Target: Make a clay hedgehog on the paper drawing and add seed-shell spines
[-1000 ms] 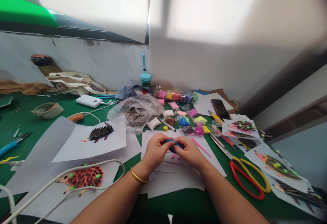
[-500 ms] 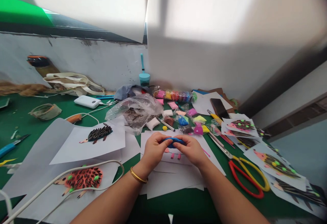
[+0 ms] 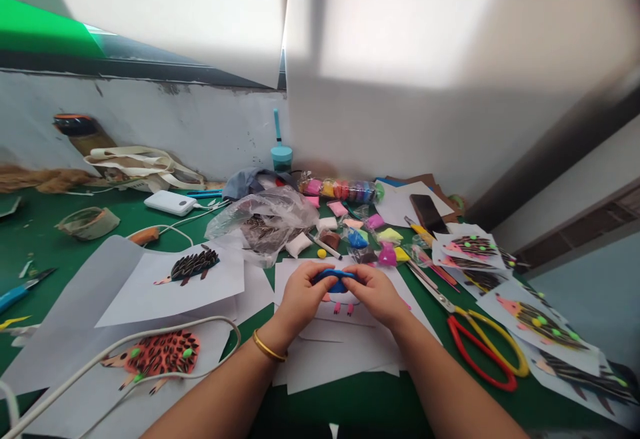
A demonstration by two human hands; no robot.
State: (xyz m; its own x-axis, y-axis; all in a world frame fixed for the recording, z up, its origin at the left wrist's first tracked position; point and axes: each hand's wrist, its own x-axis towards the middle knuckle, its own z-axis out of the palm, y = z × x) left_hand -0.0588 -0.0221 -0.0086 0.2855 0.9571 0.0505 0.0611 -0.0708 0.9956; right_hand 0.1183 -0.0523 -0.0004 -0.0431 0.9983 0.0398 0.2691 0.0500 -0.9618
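Between my two hands is a flattened piece of blue modelling clay (image 3: 338,281), pinched at both sides. My left hand (image 3: 306,292) is closed on its left edge, thumb in front and fingers behind. On the opposite edge my right hand (image 3: 373,292) grips in the same way. Below the clay lies a sheet of white paper (image 3: 320,352), with pink clay feet (image 3: 343,309) and part of an outline showing; my hands cover the rest of that picture. A small yellow clay ball (image 3: 322,253) and a pen (image 3: 327,247) lie just beyond my fingers.
Packets of coloured clay (image 3: 357,237) and a plastic bag of seeds (image 3: 265,222) lie behind. Large scissors (image 3: 455,309) rest at the right, beside finished hedgehog pictures (image 3: 537,322). Leftward are more hedgehog pictures (image 3: 193,267), a white cable (image 3: 165,329), a power bank (image 3: 171,203) and a cutter (image 3: 25,290).
Both hands stay in nearly the same place on the blue clay. Its front part now shows a little more between my thumbs.
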